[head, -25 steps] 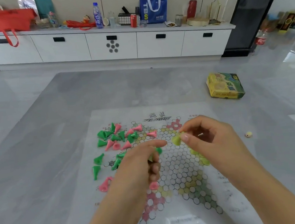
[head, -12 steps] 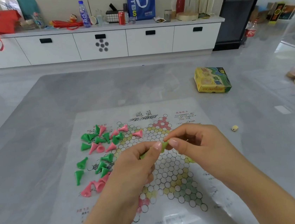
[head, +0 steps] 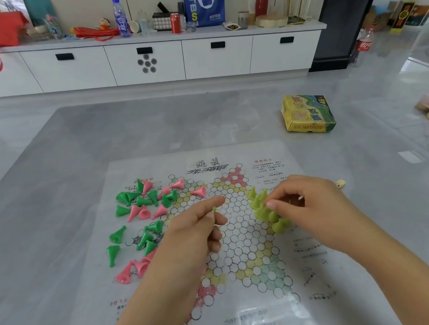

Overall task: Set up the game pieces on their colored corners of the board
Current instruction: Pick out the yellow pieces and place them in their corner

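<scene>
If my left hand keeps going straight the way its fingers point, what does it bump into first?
Most likely the cluster of yellow-green pieces standing by your right hand. The left hand points right and slightly away, over bare board first; height is uncertain.

My left hand [head: 197,229] and my right hand [head: 312,210] are both bare: I wear no gloves, and I see no rings on the fingers that show. My nails are short and plain, with no polish that I can make out; the thumbnail of my right hand shows most clearly. My wrists carry no watch, band or bracelet. Both of my forearms are uncovered all the way down to the lower edge of the view, so no sleeve or cuff shows on either arm. I see no marks, plasters or writing on my hands or arms. Nothing else of my body or clothing is in view.
</scene>
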The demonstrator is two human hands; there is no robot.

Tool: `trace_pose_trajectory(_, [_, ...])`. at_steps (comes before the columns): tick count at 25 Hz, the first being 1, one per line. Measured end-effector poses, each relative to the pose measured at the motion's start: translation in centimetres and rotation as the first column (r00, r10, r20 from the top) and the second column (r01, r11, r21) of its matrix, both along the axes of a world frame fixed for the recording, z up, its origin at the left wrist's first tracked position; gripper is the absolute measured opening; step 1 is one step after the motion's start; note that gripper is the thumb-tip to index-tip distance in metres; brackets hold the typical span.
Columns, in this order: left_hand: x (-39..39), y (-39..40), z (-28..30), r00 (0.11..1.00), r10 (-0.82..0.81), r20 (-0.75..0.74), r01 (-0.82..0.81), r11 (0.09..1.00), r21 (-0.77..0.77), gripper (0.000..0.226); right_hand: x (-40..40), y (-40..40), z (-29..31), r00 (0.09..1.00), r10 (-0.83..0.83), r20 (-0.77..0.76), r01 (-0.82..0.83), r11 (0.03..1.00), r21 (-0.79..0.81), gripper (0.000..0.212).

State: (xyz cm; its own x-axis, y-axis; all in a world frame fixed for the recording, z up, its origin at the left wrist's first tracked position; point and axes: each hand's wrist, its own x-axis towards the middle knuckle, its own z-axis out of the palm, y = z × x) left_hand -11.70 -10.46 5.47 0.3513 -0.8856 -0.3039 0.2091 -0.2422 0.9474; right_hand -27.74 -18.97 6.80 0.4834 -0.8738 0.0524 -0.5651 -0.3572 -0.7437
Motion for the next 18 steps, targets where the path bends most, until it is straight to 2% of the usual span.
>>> trace_pose_trajectory(2, [0.1,0.1,0.1,1.000,-0.010,0.006,0.010,1.000,-0.009,0.036,0.0,0.0,-0.7,0.992,0.020,-0.127,-0.030,0.996,-0.078,0.014])
trace_pose_trajectory(6, [0.0,0.2,0.3,1.000,-0.008,0.009,0.008,1.000,-0.026,0.033,0.3,0.0,-1.4,0.977,0.021,-0.212,-0.056,0.985,-0.161,0.008])
trace_pose_trajectory(18, [0.1,0.3,0.5,0.999,-0.033,0.034,0.033,0.999,-0.016,0.035,0.4,-0.1,-2.1,0.957,0.030,-0.290,-0.092,0.975,-0.201,0.009])
